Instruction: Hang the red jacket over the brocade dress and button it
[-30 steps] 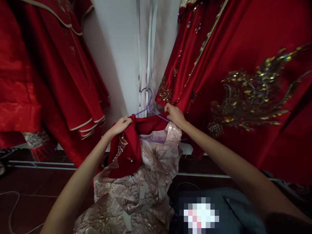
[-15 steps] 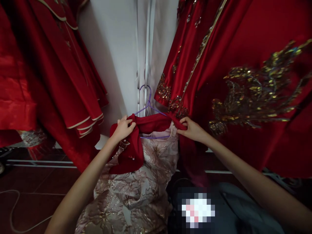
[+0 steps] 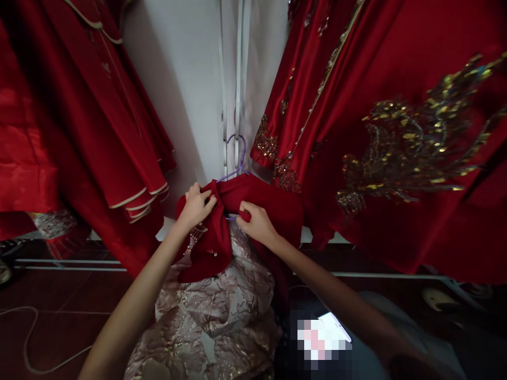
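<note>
A red shawl [image 3: 209,250] with beaded trim on its left front lies over the shoulders of a pale pink-gold brocade dress [image 3: 222,311]. The dress hangs on a purple hanger [image 3: 241,158], whose hook and part of whose arm show above the cloth. My left hand [image 3: 196,207] pinches the shawl near the left shoulder. My right hand [image 3: 255,221] grips the shawl's other edge near the middle of the neckline, its fingers closed on the cloth. The dress's right shoulder is hidden under the shawl.
Red garments [image 3: 130,158] hang on the left, and a red gown with gold sequins [image 3: 412,142] hangs on the right. Behind the hanger stand white vertical bars [image 3: 240,79]. A lit phone [image 3: 335,327] lies low on the right; a white cable [image 3: 27,338] crosses the floor.
My right hand has moved left and slightly down, drawing the shawl's edge across to the middle of the neckline. The cloth now covers the dress's right shoulder. My left hand stays nearly in place.
</note>
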Motion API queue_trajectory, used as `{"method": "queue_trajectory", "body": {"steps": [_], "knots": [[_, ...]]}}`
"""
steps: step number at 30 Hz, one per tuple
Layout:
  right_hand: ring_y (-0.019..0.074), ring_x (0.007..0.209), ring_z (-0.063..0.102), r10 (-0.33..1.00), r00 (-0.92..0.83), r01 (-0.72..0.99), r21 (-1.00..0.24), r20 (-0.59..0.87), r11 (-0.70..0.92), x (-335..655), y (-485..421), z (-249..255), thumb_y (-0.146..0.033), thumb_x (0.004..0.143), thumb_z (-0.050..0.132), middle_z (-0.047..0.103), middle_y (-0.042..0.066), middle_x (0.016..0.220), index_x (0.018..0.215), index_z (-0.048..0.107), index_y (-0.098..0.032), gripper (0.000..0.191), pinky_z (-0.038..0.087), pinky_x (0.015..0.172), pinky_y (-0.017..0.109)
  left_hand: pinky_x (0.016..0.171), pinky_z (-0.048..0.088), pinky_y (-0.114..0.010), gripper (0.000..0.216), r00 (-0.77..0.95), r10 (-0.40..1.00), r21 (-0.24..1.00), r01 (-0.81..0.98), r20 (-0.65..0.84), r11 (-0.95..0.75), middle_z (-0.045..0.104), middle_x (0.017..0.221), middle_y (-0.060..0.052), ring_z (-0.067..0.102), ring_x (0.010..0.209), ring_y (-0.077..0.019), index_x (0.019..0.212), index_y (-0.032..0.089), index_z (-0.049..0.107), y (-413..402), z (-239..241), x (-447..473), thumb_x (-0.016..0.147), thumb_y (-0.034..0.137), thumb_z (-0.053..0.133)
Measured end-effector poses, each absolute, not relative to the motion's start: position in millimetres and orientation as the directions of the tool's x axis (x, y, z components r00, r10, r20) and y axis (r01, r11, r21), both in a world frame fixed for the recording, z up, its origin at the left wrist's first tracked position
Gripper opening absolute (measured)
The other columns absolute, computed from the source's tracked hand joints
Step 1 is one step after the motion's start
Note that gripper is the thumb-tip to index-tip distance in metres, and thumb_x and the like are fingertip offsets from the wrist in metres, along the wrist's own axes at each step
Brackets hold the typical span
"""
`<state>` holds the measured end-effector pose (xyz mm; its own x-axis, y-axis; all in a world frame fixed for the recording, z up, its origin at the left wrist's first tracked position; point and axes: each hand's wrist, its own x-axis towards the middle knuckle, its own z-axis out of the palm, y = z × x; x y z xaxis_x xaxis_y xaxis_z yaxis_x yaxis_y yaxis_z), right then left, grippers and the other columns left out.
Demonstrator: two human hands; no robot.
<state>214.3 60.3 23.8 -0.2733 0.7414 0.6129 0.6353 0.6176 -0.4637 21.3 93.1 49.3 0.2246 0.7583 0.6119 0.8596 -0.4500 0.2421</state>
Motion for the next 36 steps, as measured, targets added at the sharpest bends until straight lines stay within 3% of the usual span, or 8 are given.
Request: {"method": "queue_trajectory", "body": {"steps": [3,7,10,13,15,21,25,36], "knots": [[0.0122,0.057,0.04,0.776,-0.207,0.543,-0.59,0.595,0.597,234.4,58.2,16.1,-0.019,0.067,0.05,0.042,-0.003,0.063,0.065,0.035,-0.022,0.016,0.034,0.056,0.023,0.089,0.036,-0.037,0.024,0.058,0.692,0.286,0.884,0.719,-0.371,0.048,0.109,-0.012,0.048,0.101,-0.0245,0.088,0.018,0.061,75.3,50.2,14.0,0.085,0.031,0.041],[0.0127,0.059,0.045,0.868,-0.107,0.399,-0.779,0.485,0.484,254.1,60.4,-3.8,-0.024,0.069,0.051,0.046,-0.003,0.066,0.074,0.039,-0.023,0.013,0.037,0.056,0.023,0.074,0.04,-0.032,0.027,-0.165,0.723,0.449,0.866,0.671,-0.219,0.057,0.087,-0.008,0.056,0.08,-0.022,0.098,0.019,0.055,56.9,47.9,13.5,0.089,0.031,0.033],[0.0142,0.063,0.049,0.903,-0.06,0.333,-0.844,0.425,0.419,250.8,64.6,-13.9,-0.03,0.074,0.048,0.049,-0.003,0.069,0.08,0.04,-0.024,0.012,0.039,0.06,0.025,0.07,0.04,-0.029,0.022,-0.083,0.76,0.459,0.837,0.645,-0.298,0.059,0.083,-0.007,0.058,0.075,-0.0204,0.098,0.019,0.051,53.1,41.2,32.6,0.089,0.031,0.035],[0.0142,0.066,0.049,0.884,-0.055,0.317,-0.831,0.464,0.456,234.4,68.0,-16.7,-0.027,0.075,0.045,0.048,-0.003,0.07,0.078,0.039,-0.024,0.007,0.04,0.066,0.026,0.069,0.042,-0.028,0.012,0.211,0.807,0.423,0.764,0.551,-0.488,0.06,0.086,-0.006,0.059,0.076,-0.0192,0.094,0.02,0.051,53.1,27.0,63.9,0.083,0.024,0.046],[0.0142,0.066,0.048,0.864,-0.03,0.295,-0.822,0.502,0.488,222.2,69.6,-17.7,-0.025,0.074,0.043,0.046,-0.003,0.071,0.078,0.038,-0.024,0.007,0.041,0.068,0.027,0.073,0.043,-0.029,0.016,0.266,0.805,0.457,0.71,0.531,-0.536,0.06,0.09,-0.007,0.059,0.082,-0.0198,0.092,0.02,0.051,52.8,15.6,80.9,0.077,0.015,0.05],[0.0151,0.074,0.052,0.9,-0.01,0.094,-0.895,0.437,0.436,213.6,68.7,-23.7,-0.026,0.073,0.045,0.049,-0.001,0.077,0.083,0.039,-0.025,0.011,0.045,0.071,0.027,0.083,0.047,-0.031,0.033,0.05,0.838,0.751,0.418,0.543,-0.512,0.061,0.096,-0.004,0.059,0.088,-0.0159,0.103,0.022,0.051,47.4,-12.0,89.0,0.072,0.01,0.052],[0.0154,0.082,0.056,0.926,-0.075,-0.037,-0.929,0.37,0.369,223.2,59.9,-26.3,-0.029,0.078,0.041,0.055,0.001,0.088,0.093,0.044,-0.025,0.016,0.047,0.075,0.029,0.083,0.048,-0.031,0.023,-0.146,0.841,0.845,0.234,0.52,-0.482,0.061,0.091,-0.005,0.061,0.086,-0.0145,0.096,0.02,0.049,42.6,-22.0,86.1,0.074,0.015,0.054],[0.0157,0.084,0.061,0.842,-0.131,0.16,-0.827,0.524,0.539,228.5,45.5,-7.8,-0.034,0.078,0.058,0.064,0.005,0.093,0.095,0.056,-0.022,0.021,0.05,0.076,0.03,0.082,0.045,-0.03,0.012,0.015,0.834,0.74,0.451,0.552,-0.498,0.062,0.09,-0.002,0.059,0.086,-0.016,0.085,0.021,0.054,40.0,-10.4,78.6,0.075,0.016,0.051]]}}
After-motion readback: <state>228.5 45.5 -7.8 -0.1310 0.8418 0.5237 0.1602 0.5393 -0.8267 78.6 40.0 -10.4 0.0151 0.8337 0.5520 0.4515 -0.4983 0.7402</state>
